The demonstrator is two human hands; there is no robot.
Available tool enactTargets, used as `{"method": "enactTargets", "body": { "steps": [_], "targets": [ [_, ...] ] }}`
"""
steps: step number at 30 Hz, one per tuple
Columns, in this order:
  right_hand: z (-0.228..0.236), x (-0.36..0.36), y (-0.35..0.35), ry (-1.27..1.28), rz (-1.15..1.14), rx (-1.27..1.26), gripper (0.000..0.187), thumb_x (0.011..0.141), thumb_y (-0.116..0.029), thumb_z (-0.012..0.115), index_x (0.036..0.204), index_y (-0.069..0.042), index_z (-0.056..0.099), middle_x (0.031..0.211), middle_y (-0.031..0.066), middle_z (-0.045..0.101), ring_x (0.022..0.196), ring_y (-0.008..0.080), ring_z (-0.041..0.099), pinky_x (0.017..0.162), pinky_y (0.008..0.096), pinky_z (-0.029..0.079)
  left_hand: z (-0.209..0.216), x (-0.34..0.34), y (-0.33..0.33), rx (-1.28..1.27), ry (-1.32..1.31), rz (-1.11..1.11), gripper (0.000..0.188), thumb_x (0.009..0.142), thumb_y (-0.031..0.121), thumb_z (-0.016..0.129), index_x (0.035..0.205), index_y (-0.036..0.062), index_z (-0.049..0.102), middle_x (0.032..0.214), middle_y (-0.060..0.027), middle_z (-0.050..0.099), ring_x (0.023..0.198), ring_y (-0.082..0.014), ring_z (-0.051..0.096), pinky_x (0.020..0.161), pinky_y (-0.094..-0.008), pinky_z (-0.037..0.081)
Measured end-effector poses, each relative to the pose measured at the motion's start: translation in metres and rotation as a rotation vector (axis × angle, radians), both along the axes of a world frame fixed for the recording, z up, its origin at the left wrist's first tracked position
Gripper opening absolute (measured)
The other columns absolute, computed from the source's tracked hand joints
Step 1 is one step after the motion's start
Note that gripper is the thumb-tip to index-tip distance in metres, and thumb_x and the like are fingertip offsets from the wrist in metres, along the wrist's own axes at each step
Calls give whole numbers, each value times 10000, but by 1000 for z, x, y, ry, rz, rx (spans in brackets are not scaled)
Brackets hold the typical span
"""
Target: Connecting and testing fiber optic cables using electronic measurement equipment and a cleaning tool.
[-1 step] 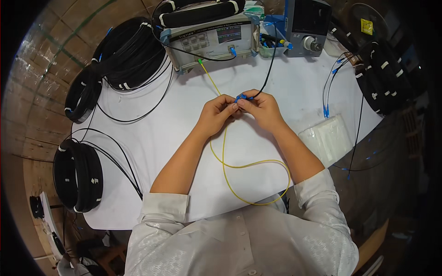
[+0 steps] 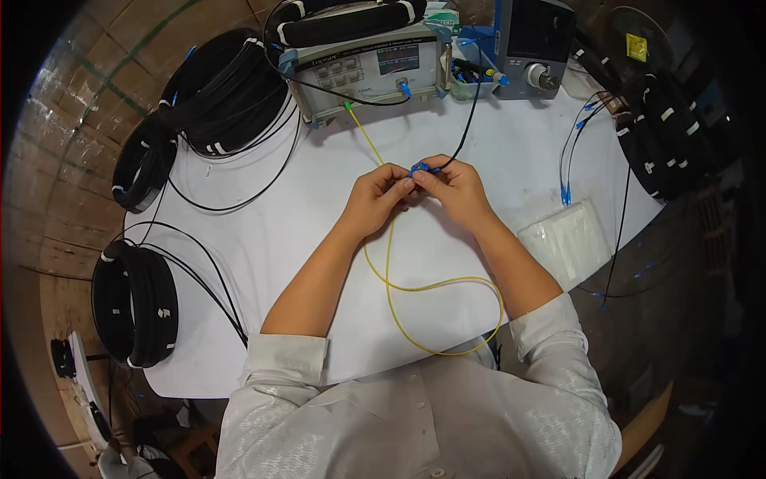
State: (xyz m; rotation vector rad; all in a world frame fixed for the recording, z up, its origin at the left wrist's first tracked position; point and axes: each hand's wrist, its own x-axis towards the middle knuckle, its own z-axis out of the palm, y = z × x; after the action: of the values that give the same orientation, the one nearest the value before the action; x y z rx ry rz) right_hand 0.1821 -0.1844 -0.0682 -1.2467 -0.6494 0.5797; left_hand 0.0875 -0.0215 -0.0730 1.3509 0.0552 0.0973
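Note:
Both my hands meet over the middle of the white table (image 2: pixel 263 239). My left hand (image 2: pixel 377 198) and my right hand (image 2: pixel 456 190) pinch a small blue connector (image 2: pixel 418 168) between their fingertips. A thin yellow cable (image 2: pixel 435 286) runs from a green plug on the grey test instrument (image 2: pixel 367 68) to my hands, then loops down toward my body. From the connector, a black cable (image 2: pixel 467 132) leads up to the back of the table.
A second box device (image 2: pixel 531 44) stands at the back right. Coils of black cable lie at the back left (image 2: pixel 223 96), the left edge (image 2: pixel 136 303) and the right edge (image 2: pixel 666 136). A white packet (image 2: pixel 566 239) and blue-tipped leads (image 2: pixel 566 191) lie to the right.

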Motion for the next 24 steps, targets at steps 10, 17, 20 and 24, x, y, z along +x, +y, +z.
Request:
{"method": "enactTargets", "body": {
  "steps": [10,17,20,24],
  "targets": [
    [-7,-7,9,77,-141,63,180,948,-132,644,1059,8,621,917,54,677,783,89,635,691,223,524,0,5,-10,-4,-92,62,204,999,138,549,1070,-51,579,925,-100,682,863,-146,663,765,-272,557],
    [0,-18,17,181,-194,190,173,955,-146,633,1062,-12,608,933,69,678,784,114,647,665,271,562,4,5,-15,29,-117,110,206,998,140,550,1068,-52,582,929,-108,686,840,-144,667,745,-265,555],
    [2,-8,15,250,-282,240,175,984,-174,582,1078,-30,548,964,145,680,786,202,696,657,331,596,1,4,-13,-7,-107,160,193,1002,137,537,1062,-46,555,958,-121,690,867,-156,666,776,-276,550],
    [29,13,-4,185,-366,235,203,964,-186,611,1057,-26,529,970,175,691,794,239,713,696,334,606,-11,7,-6,-41,-100,180,199,1015,165,506,1060,-27,523,993,-153,681,899,-193,665,816,-302,544]
  ]
}}
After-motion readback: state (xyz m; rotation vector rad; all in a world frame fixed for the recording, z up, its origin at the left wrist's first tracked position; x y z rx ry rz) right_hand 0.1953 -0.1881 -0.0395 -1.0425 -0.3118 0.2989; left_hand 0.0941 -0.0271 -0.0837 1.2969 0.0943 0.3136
